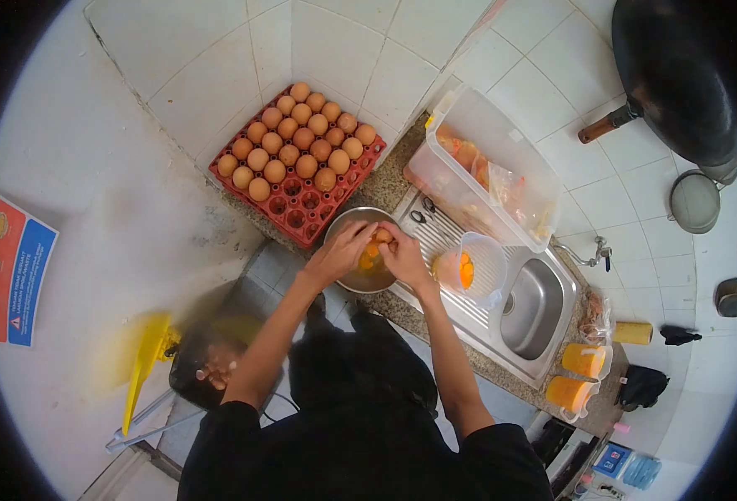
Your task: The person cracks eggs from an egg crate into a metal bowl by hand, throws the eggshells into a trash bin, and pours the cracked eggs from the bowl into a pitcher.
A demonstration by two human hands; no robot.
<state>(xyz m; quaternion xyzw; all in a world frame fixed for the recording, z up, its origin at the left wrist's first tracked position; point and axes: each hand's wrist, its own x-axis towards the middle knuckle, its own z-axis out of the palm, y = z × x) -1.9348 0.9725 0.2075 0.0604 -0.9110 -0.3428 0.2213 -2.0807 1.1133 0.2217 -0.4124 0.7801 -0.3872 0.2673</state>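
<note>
Over a steel bowl (357, 285) both my hands meet around a brown egg (383, 236). My left hand (343, 252) reaches in from the left, its fingers closed on the egg. From the other side, my right hand (405, 255) grips the same egg with bent fingers. Whether the shell is split is hard to make out. Orange yolks (370, 257) lie in the bowl beneath my hands. Just behind the bowl, a red egg tray (310, 219) holds several rows of brown eggs (289, 154), with bare pockets along its near side.
Right of the bowl, a plastic jug (487, 271) with yolks stands on the drainboard by the sink (540, 313). Behind it is a clear bin (510, 142) with bags. Two jugs of orange liquid (584, 361) stand farther right. Shells fill a black bin (210, 367) at lower left.
</note>
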